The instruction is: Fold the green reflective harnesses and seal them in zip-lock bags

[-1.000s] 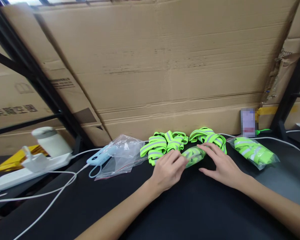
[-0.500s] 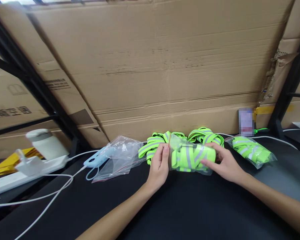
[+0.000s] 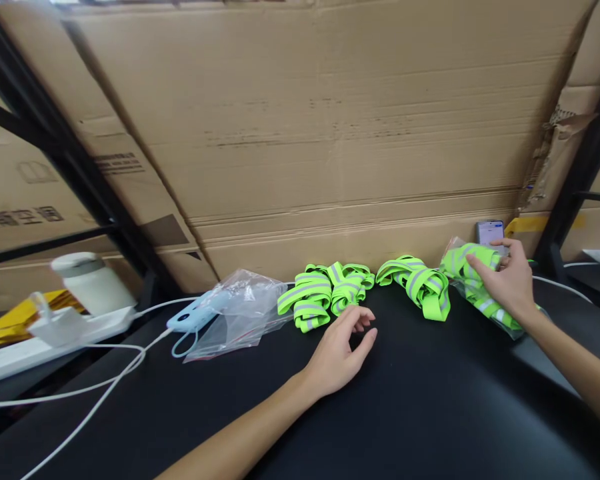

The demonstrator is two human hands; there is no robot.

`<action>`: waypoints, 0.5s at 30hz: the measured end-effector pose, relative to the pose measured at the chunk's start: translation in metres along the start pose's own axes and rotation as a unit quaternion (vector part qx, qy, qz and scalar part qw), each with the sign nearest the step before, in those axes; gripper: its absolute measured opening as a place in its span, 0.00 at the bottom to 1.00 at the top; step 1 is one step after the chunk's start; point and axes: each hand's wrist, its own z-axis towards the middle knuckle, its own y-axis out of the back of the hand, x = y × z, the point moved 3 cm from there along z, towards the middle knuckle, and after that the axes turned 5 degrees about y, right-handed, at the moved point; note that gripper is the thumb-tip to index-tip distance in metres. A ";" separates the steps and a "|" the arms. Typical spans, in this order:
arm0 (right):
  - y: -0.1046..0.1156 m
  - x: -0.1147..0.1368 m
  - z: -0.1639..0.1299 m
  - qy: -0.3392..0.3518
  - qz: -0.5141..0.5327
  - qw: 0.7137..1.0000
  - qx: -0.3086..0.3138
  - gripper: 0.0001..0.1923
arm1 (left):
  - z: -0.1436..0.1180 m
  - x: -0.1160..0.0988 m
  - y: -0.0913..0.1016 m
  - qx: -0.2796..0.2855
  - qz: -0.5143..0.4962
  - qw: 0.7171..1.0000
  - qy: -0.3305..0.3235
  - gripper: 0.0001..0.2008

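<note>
My right hand (image 3: 507, 277) grips a clear bag of neon-green reflective straps (image 3: 469, 265) at the right, over another bagged strap bundle (image 3: 495, 312) that it partly covers. My left hand (image 3: 343, 350) rests near the black tabletop with fingers loosely curled and apart, nothing in it. Just beyond it lie loose folded reflective straps (image 3: 313, 293), green with a silver stripe. A further loose strap bundle (image 3: 420, 283) sits between the two hands, close to the cardboard.
Clear plastic bags (image 3: 250, 310) lie partly over a light-blue phone (image 3: 195, 313) at the left. Beyond are a white power strip (image 3: 10, 357) with cables, a pale bottle (image 3: 95, 287) and a yellow packet (image 3: 17, 317). A cardboard wall (image 3: 300, 133) stands behind; another phone (image 3: 490, 232) leans there.
The bagged straps moved from between both hands to the right, carried by my right hand onto the other bag. My left hand let go of the bag and lowered slightly.
</note>
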 end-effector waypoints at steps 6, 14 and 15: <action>-0.002 0.007 -0.002 -0.001 -0.132 0.980 0.148 0.28 | 0.001 -0.001 0.004 0.001 0.032 0.999 -0.008 0.04; -0.010 0.023 -0.017 0.271 -0.073 0.957 0.078 0.20 | 0.004 -0.003 0.005 0.002 0.099 0.994 -0.034 0.07; -0.010 0.031 -0.022 0.309 -0.060 0.947 0.072 0.17 | 0.006 -0.003 0.010 -0.004 0.126 0.991 -0.050 0.07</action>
